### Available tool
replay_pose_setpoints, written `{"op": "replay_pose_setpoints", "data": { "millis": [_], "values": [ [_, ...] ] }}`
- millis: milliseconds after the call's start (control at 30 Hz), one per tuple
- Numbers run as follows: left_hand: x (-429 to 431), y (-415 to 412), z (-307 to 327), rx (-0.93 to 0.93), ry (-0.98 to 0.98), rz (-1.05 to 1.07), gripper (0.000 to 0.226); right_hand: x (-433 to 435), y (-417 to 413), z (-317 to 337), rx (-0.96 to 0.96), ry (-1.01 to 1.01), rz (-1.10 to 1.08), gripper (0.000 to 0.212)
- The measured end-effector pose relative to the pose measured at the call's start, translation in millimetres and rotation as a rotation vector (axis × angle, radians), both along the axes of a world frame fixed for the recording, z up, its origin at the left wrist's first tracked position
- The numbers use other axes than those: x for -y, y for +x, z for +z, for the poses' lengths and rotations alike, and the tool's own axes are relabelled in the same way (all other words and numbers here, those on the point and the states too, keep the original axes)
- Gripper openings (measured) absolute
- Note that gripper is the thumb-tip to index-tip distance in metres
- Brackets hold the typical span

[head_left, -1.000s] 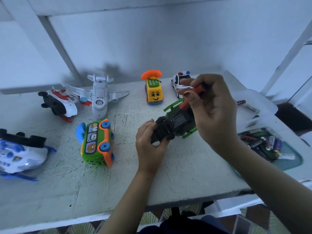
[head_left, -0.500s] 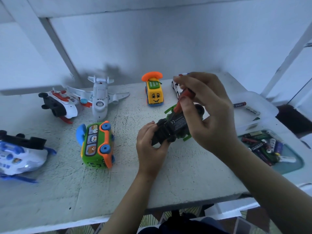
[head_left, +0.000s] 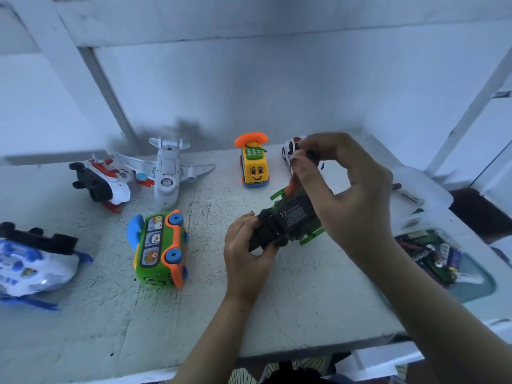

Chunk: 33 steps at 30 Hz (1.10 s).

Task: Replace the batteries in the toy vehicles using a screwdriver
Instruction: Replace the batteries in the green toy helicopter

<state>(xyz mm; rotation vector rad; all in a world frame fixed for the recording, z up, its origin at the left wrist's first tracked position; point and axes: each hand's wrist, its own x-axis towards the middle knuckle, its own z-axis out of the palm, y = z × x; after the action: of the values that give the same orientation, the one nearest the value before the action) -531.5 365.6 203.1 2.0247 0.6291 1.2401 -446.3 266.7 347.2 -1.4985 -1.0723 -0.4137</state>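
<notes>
A green and black toy vehicle (head_left: 291, 217) lies upside down at the middle of the table, its black underside with a label facing up. My left hand (head_left: 246, 253) grips its near end. My right hand (head_left: 343, 189) hovers over the far end and pinches the top of a screwdriver (head_left: 291, 187) with an orange-red handle, which stands on the underside. The screwdriver's tip is hidden.
A green and orange bus (head_left: 162, 249) lies on its side to the left. A white airplane (head_left: 169, 173), a red and white aircraft (head_left: 102, 180), a blue and white toy (head_left: 30, 261), a yellow phone car (head_left: 255, 164) and a police car (head_left: 291, 151) surround it. A tray of batteries (head_left: 435, 256) sits right.
My right hand has shifted a little left and up along the screwdriver, its fingers repositioned on the handle top. The toy vehicle and my left hand stay in place.
</notes>
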Motion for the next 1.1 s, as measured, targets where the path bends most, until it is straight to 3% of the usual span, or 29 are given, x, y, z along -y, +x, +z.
{"op": "replay_pose_setpoints", "data": {
  "millis": [233,367,533,667,800,933,1100],
  "values": [
    [-2,-1,-4,-0.006,-0.013,-0.010,0.048,-1,-1,-3,-0.021,-0.022,0.027,0.024],
    [0,-1,0,0.022,0.003,-0.005,0.045,-2,-3,0,0.005,-0.003,-0.013,0.012],
    [1,-1,0,0.035,-0.010,-0.007,0.044,1,-6,5,0.045,-0.010,-0.067,0.027],
    [0,0,-2,0.032,0.002,-0.004,0.047,2,-4,5,0.085,-0.061,-0.031,0.020],
    [-1,0,-2,0.058,0.025,-0.010,0.047,1,-6,0,0.019,-0.032,0.079,0.025],
    [0,0,-3,0.073,0.021,-0.004,0.050,2,-7,-1,0.009,0.022,0.021,0.021],
    [-1,2,-8,0.059,0.035,-0.004,0.054,5,-4,3,-0.050,-0.066,0.021,0.023]
  ]
}}
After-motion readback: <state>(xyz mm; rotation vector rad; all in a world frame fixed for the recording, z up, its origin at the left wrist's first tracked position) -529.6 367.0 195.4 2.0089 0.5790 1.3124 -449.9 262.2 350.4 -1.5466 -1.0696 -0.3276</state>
